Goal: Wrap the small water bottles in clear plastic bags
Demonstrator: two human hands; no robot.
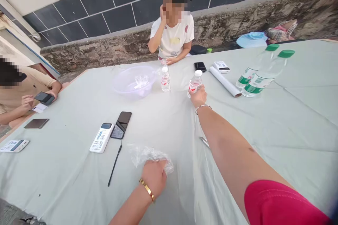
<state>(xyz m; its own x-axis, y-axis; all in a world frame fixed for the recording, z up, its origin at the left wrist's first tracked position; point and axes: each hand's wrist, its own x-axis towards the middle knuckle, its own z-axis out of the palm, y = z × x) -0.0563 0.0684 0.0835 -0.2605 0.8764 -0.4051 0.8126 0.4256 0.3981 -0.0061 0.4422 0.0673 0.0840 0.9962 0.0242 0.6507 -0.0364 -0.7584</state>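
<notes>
My right hand [198, 95] reaches across the table and is wrapped round a small clear water bottle [195, 82] with a white cap and a red-and-white label. The bottle stands upright, or nearly so. Closer to me, my left hand [155, 175] is closed on a crumpled clear plastic bag [148, 155], which spreads out beyond the knuckles. A second small bottle [165, 80] stands upright left of the one I grip. Beside it sits a translucent purple basin [121, 88] with clear plastic wrapping [142, 82] inside.
Left of my hands lie a white power bank [101, 138] and a black phone [121, 125] with a strap. A white roll [224, 81] and two large green-capped bottles [260, 82] are at right. One person [173, 38] sits opposite, another [31, 95] at left. A pen [204, 142] lies by my right forearm.
</notes>
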